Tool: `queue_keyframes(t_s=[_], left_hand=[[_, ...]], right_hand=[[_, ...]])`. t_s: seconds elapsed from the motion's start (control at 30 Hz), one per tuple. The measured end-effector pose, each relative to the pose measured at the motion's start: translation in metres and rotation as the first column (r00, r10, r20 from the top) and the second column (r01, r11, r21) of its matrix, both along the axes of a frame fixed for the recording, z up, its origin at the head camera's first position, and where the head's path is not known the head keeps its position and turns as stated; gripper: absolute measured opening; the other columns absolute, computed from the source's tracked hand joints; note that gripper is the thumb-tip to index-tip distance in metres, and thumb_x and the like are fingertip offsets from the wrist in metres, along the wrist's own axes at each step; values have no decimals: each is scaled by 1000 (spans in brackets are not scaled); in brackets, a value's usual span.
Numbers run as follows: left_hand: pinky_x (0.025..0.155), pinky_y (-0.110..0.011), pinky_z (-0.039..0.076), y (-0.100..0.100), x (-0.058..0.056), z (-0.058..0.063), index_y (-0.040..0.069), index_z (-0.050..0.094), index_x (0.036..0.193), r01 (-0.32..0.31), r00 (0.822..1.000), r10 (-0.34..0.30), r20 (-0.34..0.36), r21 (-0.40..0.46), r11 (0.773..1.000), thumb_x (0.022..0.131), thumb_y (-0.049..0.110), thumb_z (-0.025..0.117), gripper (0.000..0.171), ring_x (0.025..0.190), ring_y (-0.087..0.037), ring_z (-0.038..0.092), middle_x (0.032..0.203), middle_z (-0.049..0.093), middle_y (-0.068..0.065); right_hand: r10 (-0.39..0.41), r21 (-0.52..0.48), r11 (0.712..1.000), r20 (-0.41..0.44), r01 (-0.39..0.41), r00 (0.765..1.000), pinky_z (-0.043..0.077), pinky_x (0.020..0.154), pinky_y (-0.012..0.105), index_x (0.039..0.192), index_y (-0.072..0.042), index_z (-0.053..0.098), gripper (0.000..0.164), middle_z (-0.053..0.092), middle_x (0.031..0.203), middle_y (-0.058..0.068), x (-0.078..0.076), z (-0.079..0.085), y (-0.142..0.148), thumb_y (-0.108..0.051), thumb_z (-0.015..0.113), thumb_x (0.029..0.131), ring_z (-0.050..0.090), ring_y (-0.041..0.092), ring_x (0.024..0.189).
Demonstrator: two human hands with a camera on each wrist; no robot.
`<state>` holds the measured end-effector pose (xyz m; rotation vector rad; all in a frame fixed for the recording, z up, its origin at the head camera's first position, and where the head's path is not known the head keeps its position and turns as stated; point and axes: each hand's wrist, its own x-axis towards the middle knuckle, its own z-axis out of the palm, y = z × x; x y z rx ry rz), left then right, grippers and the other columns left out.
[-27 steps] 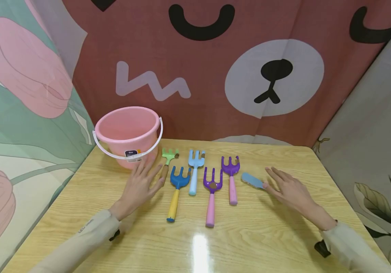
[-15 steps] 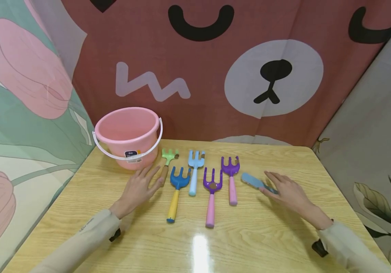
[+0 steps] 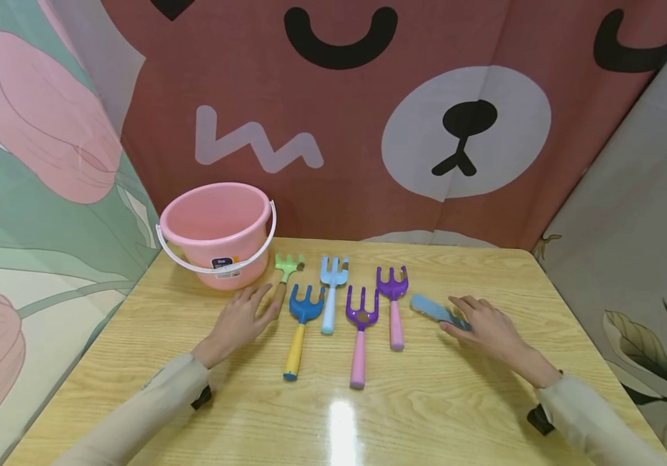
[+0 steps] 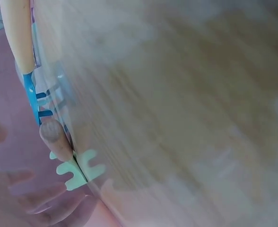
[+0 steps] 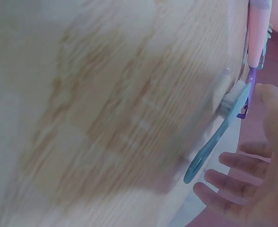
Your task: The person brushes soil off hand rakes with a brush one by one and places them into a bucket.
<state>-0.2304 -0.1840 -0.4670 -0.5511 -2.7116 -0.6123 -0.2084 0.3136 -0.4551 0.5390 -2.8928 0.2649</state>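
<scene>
My right hand (image 3: pixel 491 330) hovers over the handle end of a blue scrub brush (image 3: pixel 435 310), its fingers apart and relaxed. In the right wrist view the brush (image 5: pixel 224 125) rests bristles down on the table, with a gap between it and the fingers (image 5: pixel 231 182). On the left, my left hand (image 3: pixel 237 323) is spread beside a small green hand rake (image 3: pixel 289 265) with a wooden handle. The left wrist view shows that rake (image 4: pixel 73 175) near the blurred fingers, and nothing held. Whether the left thumb touches the wooden handle I cannot tell.
Several toy garden forks lie between the hands: a dark blue fork (image 3: pixel 305 310) with a yellow handle, a light blue fork (image 3: pixel 333 278), and two purple forks with pink handles. A pink bucket (image 3: pixel 193 255) with a white handle stands at the back left of the wooden table (image 3: pixel 427 414).
My right hand has shifted slightly left and towards me, and more of the brush's handle shows. The left hand's fingertips have drawn back a little from the bucket.
</scene>
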Motion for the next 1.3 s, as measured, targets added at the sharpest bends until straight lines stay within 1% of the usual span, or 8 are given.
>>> queue_keyframes(t_s=[0.13, 0.23, 0.37, 0.53, 0.7, 0.83, 1.0, 1.3], left_hand=[[78, -62, 53, 3, -2, 0, -1, 52, 138, -16, 999, 16, 45, 2, 1000, 101, 38, 55, 54, 114, -46, 55, 127, 57, -25], [78, -59, 53, 5, -4, 0, -6, 54, 135, -27, 997, 26, 70, 8, 1000, 101, 37, 56, 54, 109, -44, 57, 122, 59, -26], [76, -55, 54, 8, -10, -1, -10, 57, 127, -45, 996, 43, 83, 17, 999, 100, 34, 58, 53, 99, -41, 61, 112, 62, -25], [70, -52, 55, 10, -16, -3, -13, 60, 121, -66, 993, 65, 95, 10, 998, 99, 33, 60, 51, 87, -37, 63, 101, 62, -23], [65, -51, 54, 12, -19, -3, -12, 63, 113, -96, 989, 93, 111, 22, 995, 99, 35, 59, 48, 77, -36, 62, 91, 61, -20], [61, -50, 53, 14, -23, -4, -9, 64, 100, -109, 988, 104, 118, 36, 993, 100, 33, 58, 43, 71, -36, 60, 85, 58, -19], [59, -49, 52, 16, -27, -4, -7, 62, 89, -103, 989, 97, 114, 42, 994, 100, 29, 58, 38, 68, -35, 59, 80, 56, -17], [58, -49, 51, 18, -30, -1, -4, 59, 81, -88, 990, 82, 114, 50, 995, 100, 25, 59, 34, 65, -34, 58, 73, 54, -13]], right_hand=[[3, 13, 1000, -3, -2, 1000, 55, 72, 57, 136, 1, 55, 70, 59, 125, 25, -1, 0, -2, -48, 70, 89, 59, 47, 106], [5, 15, 1000, 0, -5, 1000, 54, 73, 58, 135, 2, 56, 70, 60, 123, 25, -2, 0, -2, -49, 71, 89, 59, 47, 105], [5, 15, 1000, 16, -5, 1000, 53, 74, 59, 133, 3, 57, 70, 60, 122, 26, -3, 0, -3, -49, 70, 89, 58, 48, 105], [11, 13, 1000, 28, -12, 1000, 53, 75, 58, 130, 3, 58, 67, 60, 120, 24, -6, -2, -2, -48, 70, 89, 59, 45, 102], [12, 11, 1000, 40, -13, 999, 54, 69, 54, 127, 4, 60, 65, 61, 113, 21, -7, -4, -2, -47, 71, 89, 61, 41, 95], [18, 9, 1000, 53, -18, 998, 54, 63, 49, 126, 4, 61, 62, 61, 110, 19, -8, -5, -2, -45, 72, 89, 61, 38, 92], [34, 14, 999, 54, -35, 998, 54, 58, 44, 124, 4, 62, 58, 61, 105, 16, -9, -7, -1, -42, 72, 90, 62, 35, 89], [56, 19, 998, 46, -57, 997, 54, 57, 42, 119, 5, 63, 48, 62, 97, 12, -11, -9, -2, -31, 75, 89, 62, 31, 83]])
